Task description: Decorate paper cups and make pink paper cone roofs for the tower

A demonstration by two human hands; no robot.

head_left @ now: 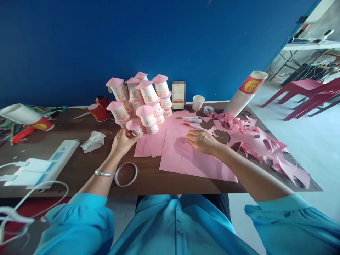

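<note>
My left hand (122,143) is at the front of a group of decorated white paper cups with pink cone tops. Its fingers and thumb curve around the lower left side of a small paper cup (138,131) topped by a pink cone (134,124). My right hand (202,141) is over a pink paper sheet (196,166), with its fingers curled together; whatever they pinch is hidden. A faint circle is drawn on that sheet. Just behind this hand lie a red-capped marker (194,126) and another marker (189,119).
Pink paper scraps (268,145) cover the table's right side, beside a leaning cup stack (244,94). A single white cup (198,102) and a small tape roll (208,109) stand behind. A large tape roll (136,173), crumpled tissue (93,141) and power strip (62,156) lie left.
</note>
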